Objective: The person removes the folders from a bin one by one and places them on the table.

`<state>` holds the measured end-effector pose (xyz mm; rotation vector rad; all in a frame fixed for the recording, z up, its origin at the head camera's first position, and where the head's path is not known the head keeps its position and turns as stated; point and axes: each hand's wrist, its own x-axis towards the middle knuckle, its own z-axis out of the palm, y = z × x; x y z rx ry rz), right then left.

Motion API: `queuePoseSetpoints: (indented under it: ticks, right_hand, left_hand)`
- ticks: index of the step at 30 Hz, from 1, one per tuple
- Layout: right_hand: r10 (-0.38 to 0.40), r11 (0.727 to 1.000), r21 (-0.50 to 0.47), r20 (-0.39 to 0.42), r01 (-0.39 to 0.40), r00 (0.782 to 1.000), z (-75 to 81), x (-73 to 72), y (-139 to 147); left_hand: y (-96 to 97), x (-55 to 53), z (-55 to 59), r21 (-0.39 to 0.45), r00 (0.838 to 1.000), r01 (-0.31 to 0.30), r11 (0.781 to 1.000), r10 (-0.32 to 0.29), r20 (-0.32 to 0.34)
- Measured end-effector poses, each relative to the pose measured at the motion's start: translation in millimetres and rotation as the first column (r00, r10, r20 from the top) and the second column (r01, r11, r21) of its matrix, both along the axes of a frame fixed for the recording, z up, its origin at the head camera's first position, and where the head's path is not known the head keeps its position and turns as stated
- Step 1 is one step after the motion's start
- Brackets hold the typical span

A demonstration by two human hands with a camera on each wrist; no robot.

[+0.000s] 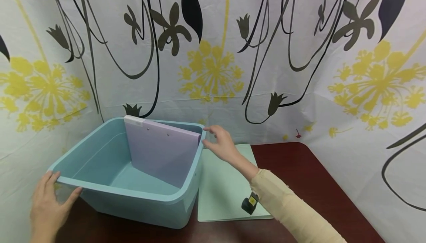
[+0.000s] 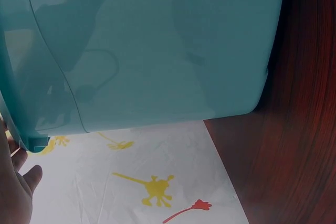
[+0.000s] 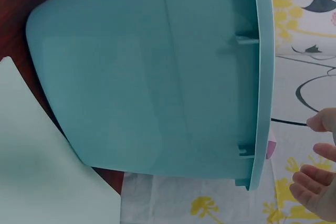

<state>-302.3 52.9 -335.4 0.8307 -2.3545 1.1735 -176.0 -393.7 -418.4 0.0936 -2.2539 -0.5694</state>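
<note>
A light-blue plastic tub [image 1: 133,196] stands on the table. Inside it a lilac file folder [image 1: 163,150] leans upright across the right part, its top edge with a pale label and two rivets rising over the back rim. At the tub's front left corner is my left hand [image 1: 50,202], fingertips over the rim and thumb spread apart below it. By the back right corner my right hand [image 1: 219,141] has its thumb and fingers spread; the right wrist view shows a gap between these fingers [image 3: 310,182] and the rim [image 3: 264,87].
Pale green folders [image 1: 226,191] lie flat on the dark red table [image 1: 289,184], close along the tub's right side. A flower-printed cloth [image 1: 213,73] hangs behind and at both sides. A small black device [image 1: 249,203] sits at the right wrist.
</note>
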Motion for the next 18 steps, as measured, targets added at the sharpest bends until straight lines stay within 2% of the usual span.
queuePoseSetpoints:
  ticks: [5, 18]
  right_hand:
    - [0.001, 0.998, 0.062, 0.009, -0.001, 1.000, 5.8, -9.6, -9.1]
    - [0.044, 0.979, 0.199, -0.034, -0.036, 0.998, 2.7, -23.2, -30.5]
  left_hand:
    - [0.4, -0.2, -0.1, 0.003, 1.000, -0.009, 1.000, 0.009, 0.022]
    - [2.1, 0.3, 0.0, 0.013, 1.000, -0.019, 1.000, 0.019, 0.013]
